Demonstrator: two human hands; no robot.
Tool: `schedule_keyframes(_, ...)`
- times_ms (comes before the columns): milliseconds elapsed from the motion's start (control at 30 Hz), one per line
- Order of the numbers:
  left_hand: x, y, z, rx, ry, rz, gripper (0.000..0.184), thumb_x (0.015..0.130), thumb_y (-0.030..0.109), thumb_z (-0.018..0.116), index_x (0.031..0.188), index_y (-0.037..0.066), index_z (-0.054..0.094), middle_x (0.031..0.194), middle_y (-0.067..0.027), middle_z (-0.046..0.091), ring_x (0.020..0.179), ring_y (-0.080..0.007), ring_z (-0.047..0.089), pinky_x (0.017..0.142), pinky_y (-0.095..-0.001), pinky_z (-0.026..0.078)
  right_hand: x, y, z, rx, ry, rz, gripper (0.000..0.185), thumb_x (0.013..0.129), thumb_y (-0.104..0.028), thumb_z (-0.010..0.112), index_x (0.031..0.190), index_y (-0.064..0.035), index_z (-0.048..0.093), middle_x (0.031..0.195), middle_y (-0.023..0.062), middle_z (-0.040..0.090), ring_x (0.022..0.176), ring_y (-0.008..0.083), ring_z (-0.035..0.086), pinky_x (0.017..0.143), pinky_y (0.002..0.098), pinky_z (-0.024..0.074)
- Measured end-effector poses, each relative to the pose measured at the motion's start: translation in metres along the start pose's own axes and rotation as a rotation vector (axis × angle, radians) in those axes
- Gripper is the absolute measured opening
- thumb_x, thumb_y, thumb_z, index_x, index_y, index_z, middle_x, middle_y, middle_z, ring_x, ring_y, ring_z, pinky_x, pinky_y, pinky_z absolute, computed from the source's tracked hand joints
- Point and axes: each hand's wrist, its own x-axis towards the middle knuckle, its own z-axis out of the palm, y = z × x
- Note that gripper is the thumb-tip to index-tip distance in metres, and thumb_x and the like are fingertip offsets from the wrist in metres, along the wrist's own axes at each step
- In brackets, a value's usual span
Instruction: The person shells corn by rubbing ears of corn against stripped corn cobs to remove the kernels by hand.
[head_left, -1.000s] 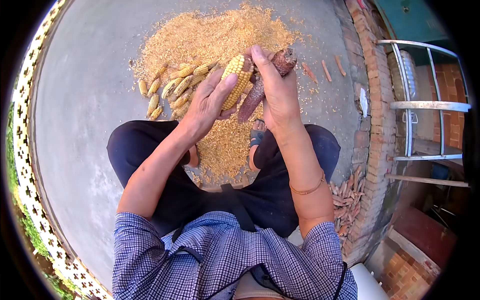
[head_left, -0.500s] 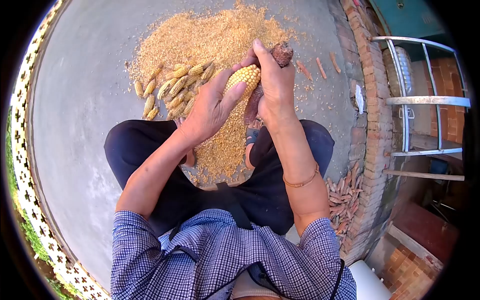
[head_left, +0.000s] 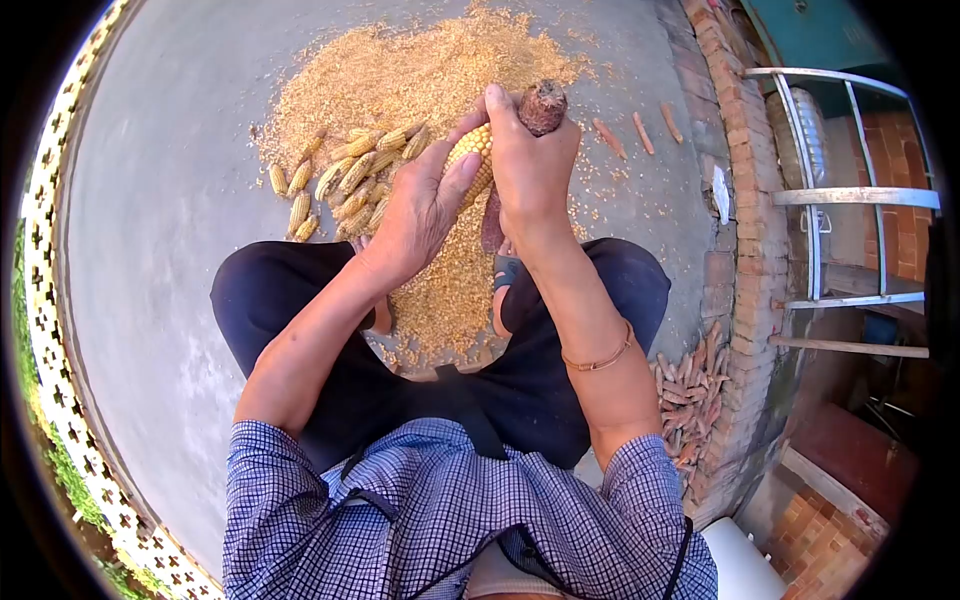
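My left hand [head_left: 412,212] is closed around an ear of corn [head_left: 480,146] with yellow kernels, its thumb lying along the near side. Pressed against that ear from the right is a bare reddish-brown corncob [head_left: 543,110], which my right hand [head_left: 537,182] grips in its fist. The cob's rough end sticks up past the thumb, and its lower end [head_left: 492,222] shows beneath the hand. My right fingers and part of the ear are hidden. Below both hands, loose kernels [head_left: 440,310] lie between my feet.
A wide heap of kernels [head_left: 400,85] spreads ahead on the grey floor. Several unshelled ears [head_left: 352,172] lie at its left. Bare cobs [head_left: 690,395] are piled at right by a brick edging [head_left: 757,270], and a few cobs [head_left: 642,134] lie farther off. Beyond stands a metal rail [head_left: 850,198].
My right hand, with the bare cob, has shifted a little left and turned over the ear, covering more of it. The cob's upper end has moved left. My left hand has barely moved.
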Motion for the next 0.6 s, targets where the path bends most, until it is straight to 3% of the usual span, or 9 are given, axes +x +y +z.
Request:
schedule_keyframes(67,-0.002,-0.006,-0.002,0.07,0.023,0.15,0.046,0.101,0.032,0.05,0.133,-0.001,0.05,0.099,-0.0166,0.065,0.086,-0.0199,0.061,0.081,-0.0346,0.048,0.004,-0.001,-0.003,0.109,-0.011,0.121,0.015,0.091,-0.012,0.061,0.086,0.0027,0.063,0.066,0.0087,0.066,0.06,0.0154,0.064,0.06,0.0301,0.0487)
schedule_keyframes(167,-0.007,0.003,-0.009,0.006,-0.073,-0.13,0.048,0.1,0.036,0.051,0.127,-0.004,0.051,0.099,-0.015,0.063,0.086,-0.017,0.059,0.079,-0.0324,0.048,0.001,-0.008,-0.008,0.15,-0.066,0.162,0.016,0.091,-0.013,0.064,0.09,0.002,0.061,0.07,0.0104,0.063,0.064,0.0233,0.067,0.061,0.0342,0.0532)
schedule_keyframes(300,-0.006,0.013,-0.013,-0.216,-0.052,-0.329,0.048,0.098,0.039,0.055,0.12,-0.004,0.052,0.101,-0.0128,0.061,0.081,-0.0145,0.057,0.073,-0.0311,0.048,0.004,-0.01,-0.016,0.366,-0.234,0.24,0.021,0.093,-0.02,0.063,0.095,0.0008,0.061,0.082,0.0129,0.066,0.079,0.0241,0.068,0.072,0.0348,0.0553)
schedule_keyframes(367,-0.004,0.005,-0.014,-0.253,-0.061,-0.367,0.048,0.097,0.04,0.058,0.12,-0.003,0.052,0.103,-0.0123,0.06,0.078,-0.0137,0.056,0.07,-0.0311,0.048,0.001,-0.012,-0.015,0.31,-0.265,0.203,0.025,0.095,-0.024,0.061,0.097,0.0006,0.061,0.087,0.0123,0.066,0.085,0.0216,0.066,0.077,0.0333,0.054)
schedule_keyframes(467,-0.002,-0.012,-0.009,-0.091,0.055,-0.174,0.047,0.096,0.036,0.06,0.117,-0.004,0.052,0.098,-0.0173,0.063,0.077,-0.021,0.062,0.069,-0.0351,0.05,-0.004,-0.009,-0.01,0.243,-0.251,0.142,0.026,0.096,-0.025,0.061,0.096,0.0006,0.062,0.088,0.0116,0.067,0.08,0.0168,0.064,0.075,0.031,0.0527)
schedule_keyframes(567,-0.001,-0.008,-0.002,0.26,0.122,0.064,0.045,0.094,0.032,0.062,0.116,-0.006,0.052,0.092,-0.0234,0.065,0.083,-0.0328,0.066,0.071,-0.0388,0.05,-0.008,0.0,-0.002,0.155,-0.1,0.076,0.025,0.095,-0.025,0.062,0.093,0.0005,0.063,0.085,0.011,0.067,0.078,0.0154,0.064,0.072,0.0301,0.052)
schedule_keyframes(600,-0.002,-0.008,0.002,0.219,0.138,0.034,0.043,0.094,0.029,0.062,0.118,-0.005,0.051,0.09,-0.0265,0.064,0.089,-0.0418,0.064,0.074,-0.0437,0.05,-0.009,0.001,0.001,0.183,-0.052,0.105,0.023,0.095,-0.022,0.062,0.089,0.0,0.063,0.082,0.0103,0.067,0.073,0.0151,0.064,0.068,0.0301,0.0518)
